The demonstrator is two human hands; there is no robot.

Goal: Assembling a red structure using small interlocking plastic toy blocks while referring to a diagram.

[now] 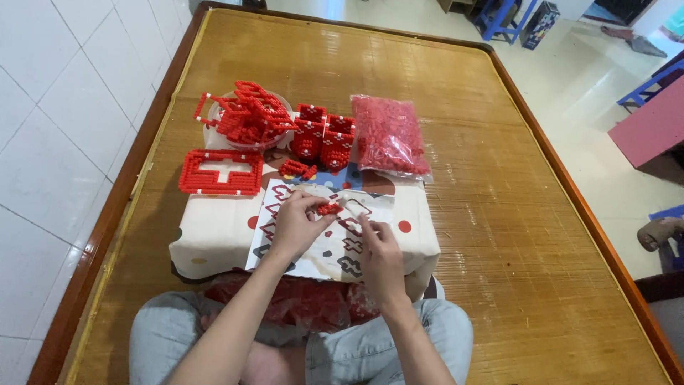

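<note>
— Item one: what is the left hand (296, 224) holding?

— It is pinching a small red brick piece (329, 209) between thumb and fingertips, closed on it, just above the printed instruction sheet (285, 249) that is lying on the low cloth-covered box (214, 235).

— And the right hand (381, 253)?

— Fingers are drawn together near the sheet, just beside that piece; whether they are gripping a tiny brick I cannot tell (too small from here).

— Item two: stock on the box?

— A flat red frame with a white cross (221, 172), a tangle of open red frames in a clear bowl (246, 114), two blocky red boot-like builds (322, 139), a few loose bits (298, 169), and a sealed bag of red bricks (388, 135). Another red bag (306, 303) is sitting in the lap.

— Step in hand?

— Looks like a small sub-piece is being assembled against the diagram. I would judge the next move is calling for lining up studs squarely and pressing gently, since the piece is small.
</note>
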